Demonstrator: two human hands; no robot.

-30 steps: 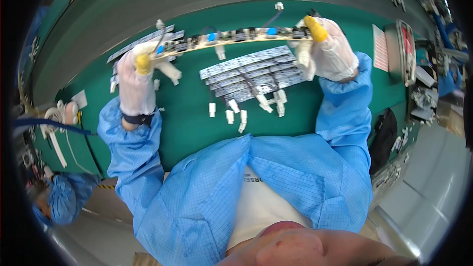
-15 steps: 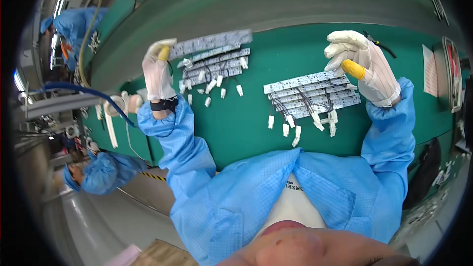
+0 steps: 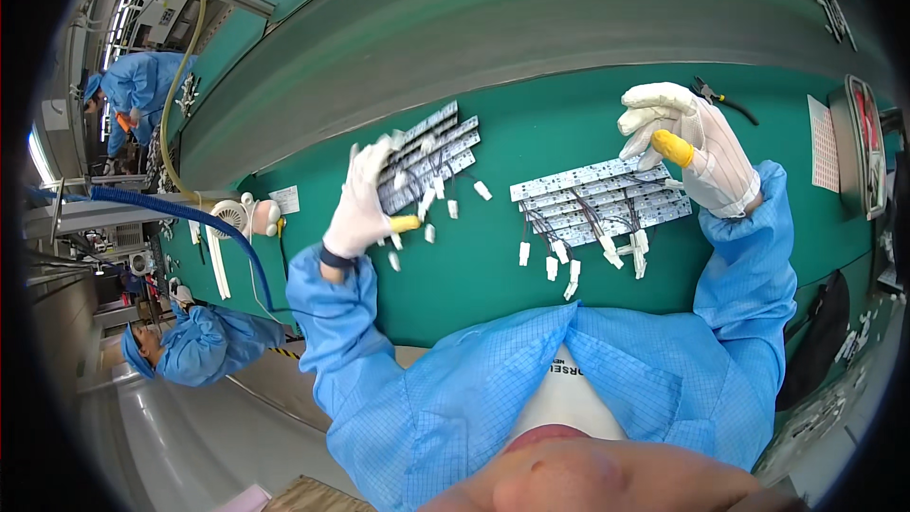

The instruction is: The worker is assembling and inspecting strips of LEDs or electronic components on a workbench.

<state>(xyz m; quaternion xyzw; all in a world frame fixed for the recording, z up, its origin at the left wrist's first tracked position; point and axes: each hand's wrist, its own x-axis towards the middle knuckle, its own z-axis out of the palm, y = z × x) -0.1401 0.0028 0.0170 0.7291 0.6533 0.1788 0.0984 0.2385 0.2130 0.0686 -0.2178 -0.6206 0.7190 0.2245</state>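
Observation:
My left hand, in a white glove with a yellow thumb tip, lies over the left ends of a group of circuit board strips. Its thumb stands away from the fingers, which are partly smeared by motion. White connectors on short dark wires trail from the strips' near side. My right hand, gloved the same way, hovers at the right end of a second group of strips, its fingers loosely curled and apart from the thumb. More white connectors hang toward me from that group.
The strips rest on a green table mat. Pliers lie beyond my right hand, with a perforated sheet and a metal tray at far right. A small fan and a blue coiled hose are left. Two co-workers sit leftward.
My left hand has let go of the raised far strip and come down nearer me, fingers spread. The left group now lies more slanted. My right hand has kept nearly the same pose.

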